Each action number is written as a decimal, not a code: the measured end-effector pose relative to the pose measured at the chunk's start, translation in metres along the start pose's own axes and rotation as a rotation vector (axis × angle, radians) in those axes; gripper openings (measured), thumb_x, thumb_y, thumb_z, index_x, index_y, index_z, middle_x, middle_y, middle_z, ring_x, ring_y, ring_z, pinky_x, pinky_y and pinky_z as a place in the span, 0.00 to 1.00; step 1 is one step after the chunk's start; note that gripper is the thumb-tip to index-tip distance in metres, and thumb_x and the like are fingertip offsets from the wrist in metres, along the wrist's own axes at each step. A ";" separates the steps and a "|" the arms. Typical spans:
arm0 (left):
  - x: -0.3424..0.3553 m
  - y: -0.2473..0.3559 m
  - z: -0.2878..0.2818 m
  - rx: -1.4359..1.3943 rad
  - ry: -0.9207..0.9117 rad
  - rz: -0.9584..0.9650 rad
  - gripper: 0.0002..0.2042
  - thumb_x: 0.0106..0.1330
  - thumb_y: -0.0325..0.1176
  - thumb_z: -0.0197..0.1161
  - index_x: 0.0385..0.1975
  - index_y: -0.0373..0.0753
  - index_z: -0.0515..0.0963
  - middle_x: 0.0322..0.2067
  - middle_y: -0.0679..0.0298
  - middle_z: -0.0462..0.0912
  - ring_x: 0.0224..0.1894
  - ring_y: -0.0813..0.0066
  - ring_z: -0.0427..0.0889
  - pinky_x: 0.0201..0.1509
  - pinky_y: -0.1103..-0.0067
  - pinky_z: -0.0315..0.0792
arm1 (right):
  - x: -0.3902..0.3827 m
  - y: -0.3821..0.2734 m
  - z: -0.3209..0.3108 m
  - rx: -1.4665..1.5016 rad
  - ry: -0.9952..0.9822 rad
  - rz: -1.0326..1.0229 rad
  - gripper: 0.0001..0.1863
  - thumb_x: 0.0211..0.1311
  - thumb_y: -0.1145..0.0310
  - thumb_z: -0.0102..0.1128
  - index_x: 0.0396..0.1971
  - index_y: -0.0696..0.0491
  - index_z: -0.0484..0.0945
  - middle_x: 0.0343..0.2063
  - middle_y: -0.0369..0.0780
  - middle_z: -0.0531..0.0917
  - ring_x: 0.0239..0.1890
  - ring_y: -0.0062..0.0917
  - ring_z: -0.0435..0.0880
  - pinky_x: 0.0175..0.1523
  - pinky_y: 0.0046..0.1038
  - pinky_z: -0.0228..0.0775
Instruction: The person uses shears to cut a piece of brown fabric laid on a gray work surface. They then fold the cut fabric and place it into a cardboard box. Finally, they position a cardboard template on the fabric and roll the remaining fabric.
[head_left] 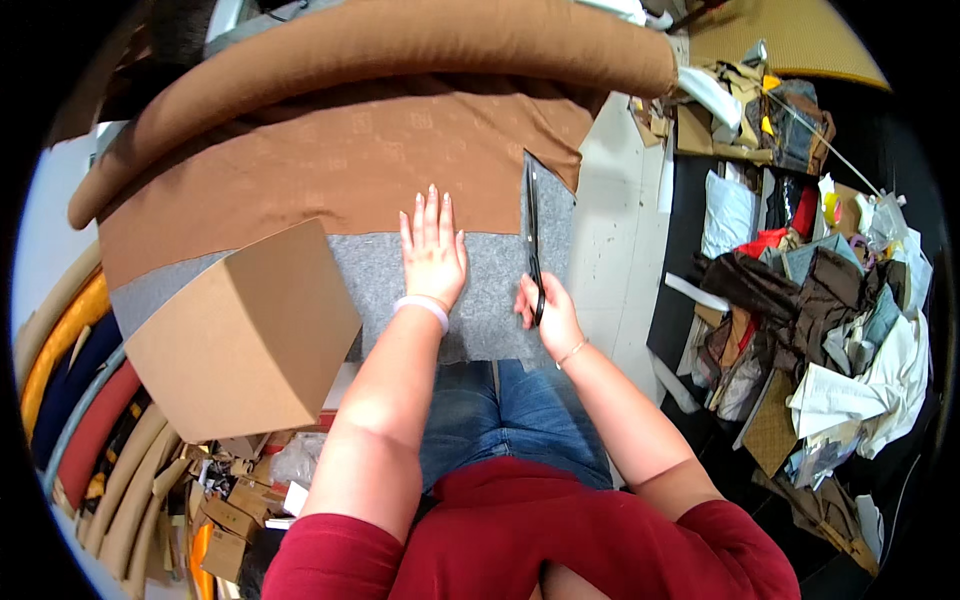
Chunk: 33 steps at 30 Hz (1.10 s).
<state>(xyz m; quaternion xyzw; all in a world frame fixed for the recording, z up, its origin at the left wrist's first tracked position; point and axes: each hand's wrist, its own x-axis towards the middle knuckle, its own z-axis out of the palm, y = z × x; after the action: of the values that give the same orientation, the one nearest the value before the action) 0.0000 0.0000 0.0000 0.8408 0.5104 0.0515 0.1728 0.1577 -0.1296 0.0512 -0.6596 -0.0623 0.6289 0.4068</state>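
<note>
We are working at a table [610, 250] with a pale top, most of it covered by a grey felt sheet [490, 290] and, farther from us, a brown patterned fabric [340, 160] unrolling from a thick brown bolt [400, 45] along the far edge. To our right a dark floor strip is carrying a heap of fabric scraps [810, 300] — brown, white, grey and red pieces piled loosely. To our left, rolls of cloth [70, 390] in orange, navy, red and tan are leaning side by side, with small cardboard offcuts [225, 500] lying below them.

A plain brown cardboard box [245, 335] is sitting on the felt at our left, near corner overhanging the table edge; we are seeing no label on its faces.

Our left hand [433, 250] is lying flat where felt and brown fabric meet, fingers straight and close together, palm down. Our right hand [545, 310] is gripping the handles of long dark scissors [532, 225] — fingers curled through the loops. The blades are pointing away from us along the felt's right edge, reaching up to the brown fabric's cut corner; we cannot tell whether they are parted.
</note>
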 end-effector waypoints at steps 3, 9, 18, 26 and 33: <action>0.013 0.010 -0.048 -0.164 0.221 -0.157 0.33 0.68 0.27 0.56 0.72 0.32 0.50 0.73 0.45 0.47 0.76 0.46 0.46 0.78 0.56 0.42 | -0.007 0.006 0.017 -0.358 0.045 -0.166 0.21 0.65 0.52 0.65 0.36 0.56 0.73 0.23 0.39 0.81 0.25 0.25 0.80 0.30 0.27 0.70; -0.134 0.058 -0.201 -0.542 0.263 0.152 0.33 0.61 0.20 0.59 0.68 0.34 0.57 0.70 0.42 0.55 0.73 0.41 0.54 0.75 0.55 0.50 | -0.071 0.018 -0.004 -1.119 -0.029 -0.387 0.25 0.58 0.55 0.70 0.43 0.59 0.74 0.34 0.47 0.81 0.40 0.42 0.82 0.45 0.38 0.75; -0.248 -0.157 -0.366 0.112 0.416 -0.439 0.61 0.46 0.42 0.81 0.74 0.33 0.41 0.74 0.46 0.44 0.76 0.46 0.45 0.78 0.57 0.43 | -0.042 0.040 0.056 -1.428 -0.091 -0.602 0.30 0.54 0.68 0.68 0.55 0.62 0.67 0.48 0.50 0.74 0.52 0.44 0.76 0.56 0.38 0.73; -0.254 -0.302 -0.314 -0.355 0.289 -0.526 0.45 0.55 0.26 0.73 0.72 0.36 0.52 0.69 0.50 0.60 0.69 0.56 0.64 0.71 0.68 0.61 | -0.035 0.061 0.112 -1.878 0.280 -0.295 0.14 0.64 0.72 0.47 0.47 0.61 0.73 0.42 0.46 0.79 0.47 0.37 0.80 0.53 0.33 0.75; -0.260 -0.378 -0.262 -0.638 0.165 -0.665 0.14 0.69 0.26 0.59 0.53 0.29 0.76 0.46 0.62 0.83 0.45 0.69 0.80 0.50 0.75 0.75 | -0.033 0.056 0.128 -1.664 0.427 -0.230 0.16 0.59 0.70 0.57 0.47 0.57 0.73 0.44 0.45 0.76 0.50 0.36 0.77 0.56 0.35 0.73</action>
<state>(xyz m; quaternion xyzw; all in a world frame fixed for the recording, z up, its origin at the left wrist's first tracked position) -0.5100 -0.0074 0.1388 0.5295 0.7230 0.2144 0.3884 0.0142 -0.1279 0.0584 -0.8365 -0.4908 0.1965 -0.1442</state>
